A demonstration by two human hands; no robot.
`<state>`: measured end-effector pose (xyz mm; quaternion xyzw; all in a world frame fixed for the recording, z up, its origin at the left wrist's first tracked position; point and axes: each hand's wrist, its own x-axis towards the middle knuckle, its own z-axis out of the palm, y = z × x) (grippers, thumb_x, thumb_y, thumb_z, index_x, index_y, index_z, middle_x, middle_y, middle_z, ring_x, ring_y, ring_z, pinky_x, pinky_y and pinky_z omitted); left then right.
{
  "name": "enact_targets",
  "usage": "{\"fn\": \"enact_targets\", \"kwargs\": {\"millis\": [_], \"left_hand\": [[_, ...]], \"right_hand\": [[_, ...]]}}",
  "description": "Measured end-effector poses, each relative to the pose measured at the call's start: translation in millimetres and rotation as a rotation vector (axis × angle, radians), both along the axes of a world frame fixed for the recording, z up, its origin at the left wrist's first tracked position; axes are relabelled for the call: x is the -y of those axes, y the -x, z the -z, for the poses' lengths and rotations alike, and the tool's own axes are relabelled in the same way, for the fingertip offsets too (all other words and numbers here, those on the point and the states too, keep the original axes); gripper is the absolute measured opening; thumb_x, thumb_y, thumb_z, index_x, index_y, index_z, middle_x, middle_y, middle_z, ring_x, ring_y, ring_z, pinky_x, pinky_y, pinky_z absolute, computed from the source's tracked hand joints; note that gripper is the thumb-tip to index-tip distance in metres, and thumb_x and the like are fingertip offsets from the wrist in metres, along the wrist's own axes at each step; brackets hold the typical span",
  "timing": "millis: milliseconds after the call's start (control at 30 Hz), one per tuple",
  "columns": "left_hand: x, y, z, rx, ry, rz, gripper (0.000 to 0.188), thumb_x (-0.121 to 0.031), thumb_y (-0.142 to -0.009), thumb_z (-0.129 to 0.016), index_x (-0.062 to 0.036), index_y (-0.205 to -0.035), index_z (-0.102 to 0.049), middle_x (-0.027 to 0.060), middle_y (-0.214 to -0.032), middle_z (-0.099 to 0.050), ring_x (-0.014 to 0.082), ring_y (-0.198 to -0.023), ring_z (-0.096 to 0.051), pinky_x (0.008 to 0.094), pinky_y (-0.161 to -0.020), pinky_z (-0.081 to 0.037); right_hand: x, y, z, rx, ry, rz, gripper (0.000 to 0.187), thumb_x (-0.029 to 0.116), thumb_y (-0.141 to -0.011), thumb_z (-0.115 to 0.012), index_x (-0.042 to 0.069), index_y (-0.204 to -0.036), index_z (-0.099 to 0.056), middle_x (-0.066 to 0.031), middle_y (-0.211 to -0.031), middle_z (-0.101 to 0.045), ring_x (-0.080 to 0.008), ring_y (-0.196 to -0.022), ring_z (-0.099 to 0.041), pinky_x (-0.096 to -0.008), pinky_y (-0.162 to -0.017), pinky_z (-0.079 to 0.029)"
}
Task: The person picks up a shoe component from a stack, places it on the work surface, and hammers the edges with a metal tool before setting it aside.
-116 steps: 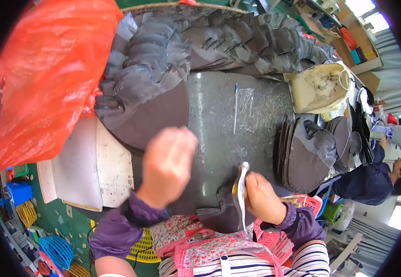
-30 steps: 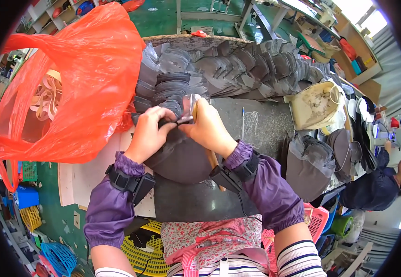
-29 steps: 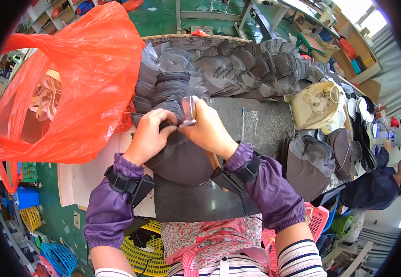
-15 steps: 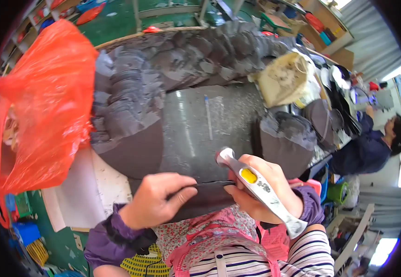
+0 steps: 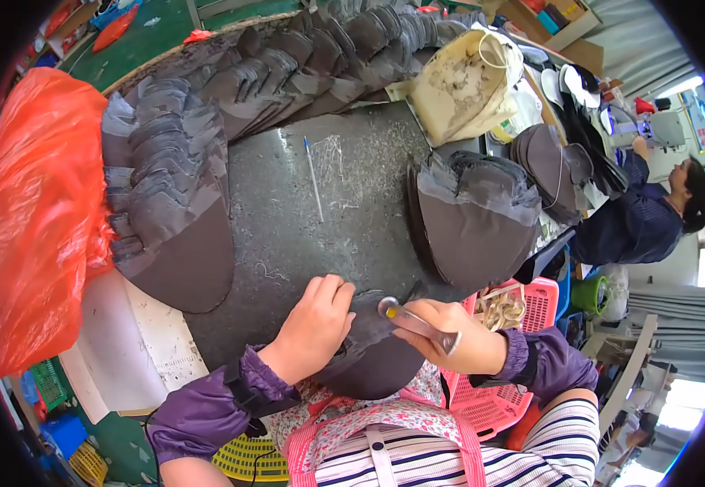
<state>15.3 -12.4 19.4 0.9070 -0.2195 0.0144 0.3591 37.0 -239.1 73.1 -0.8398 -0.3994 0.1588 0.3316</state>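
At the near table edge lies a dark brown rounded sheet piece (image 5: 381,365) with a grey upper band. My left hand (image 5: 312,329) lies over its left side, fingers together and curled onto it, the thumb mostly hidden. A cobbler's hammer (image 5: 426,326) with a curved metal head is gripped in my right hand (image 5: 458,333), just above the piece's right side. The hammer's handle is hidden in the fist. Similar pieces stand in an overlapping stack (image 5: 178,243) to the left and another stack (image 5: 478,235) to the right.
A blue-tipped pen (image 5: 313,178) lies on the dark worktop (image 5: 279,211). More overlapping pieces (image 5: 287,77) line the far side. Around it are a stained cream container (image 5: 458,89), a red plastic bag (image 5: 36,219) and a pink basket (image 5: 482,402). A person (image 5: 637,211) works at far right.
The view has shifted. My hands have left the pinch on the piece's upper edge; the left now lies over the piece. The hammer has swung so that its head is seen more end-on.
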Motion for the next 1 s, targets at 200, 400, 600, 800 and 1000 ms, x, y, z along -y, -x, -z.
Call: {"fn": "enact_targets", "kwargs": {"millis": [200,400,600,800,1000], "left_hand": [[16.1,-24.7,5.6,-0.168,0.171,0.122,0.028,-0.004,-0.076,-0.069,0.0042,-0.102,-0.061,0.0170,-0.093,-0.059,0.0354,-0.090,-0.058,0.0408,-0.080,-0.048],[12.7,-41.8,10.8,-0.237,0.093,0.243,0.022,-0.003,-0.075,-0.069,0.0020,-0.096,-0.066,0.0127,-0.088,-0.062,0.0318,-0.085,-0.059,0.0393,-0.078,-0.049],[6.5,-47.1,18.5,-0.232,0.162,0.284,0.017,-0.004,-0.072,-0.072,-0.0021,-0.089,-0.069,0.0080,-0.084,-0.063,0.0265,-0.082,-0.060,0.0372,-0.073,-0.051],[-2.1,-54.6,21.5,-0.128,0.134,0.409,0.018,-0.008,-0.071,-0.071,-0.0043,-0.089,-0.070,0.0047,-0.086,-0.063,0.0229,-0.082,-0.059,0.0356,-0.070,-0.050],[-10.3,-67.7,12.8,0.134,-0.091,0.636,0.022,-0.014,-0.072,-0.069,-0.0051,-0.092,-0.069,0.0018,-0.091,-0.061,0.0190,-0.083,-0.058,0.0315,-0.068,-0.047]], "right_hand": [[4.4,9.3,14.0,-0.061,0.074,0.015,0.023,0.009,-0.086,-0.064,0.000,-0.107,-0.060,-0.0149,-0.083,-0.052,-0.0329,-0.068,-0.060,-0.0429,-0.054,-0.049],[11.4,5.8,11.2,-0.121,0.031,0.052,0.024,0.009,-0.086,-0.064,0.001,-0.107,-0.060,-0.0141,-0.084,-0.052,-0.0316,-0.070,-0.059,-0.0432,-0.054,-0.050],[13.2,1.0,11.9,-0.167,0.010,0.132,0.023,0.001,-0.082,-0.067,-0.001,-0.104,-0.058,-0.0158,-0.090,-0.057,-0.0314,-0.067,-0.060,-0.0389,-0.056,-0.049],[13.8,-3.7,11.9,-0.152,0.023,0.093,0.021,0.001,-0.084,-0.066,-0.002,-0.103,-0.059,-0.0160,-0.089,-0.059,-0.0316,-0.067,-0.061,-0.0380,-0.056,-0.050],[10.4,-7.9,13.5,-0.173,-0.046,0.170,0.038,0.000,-0.076,-0.066,0.001,-0.113,-0.057,-0.0162,-0.086,-0.052,-0.0325,-0.070,-0.058,-0.0425,-0.055,-0.049]]}}
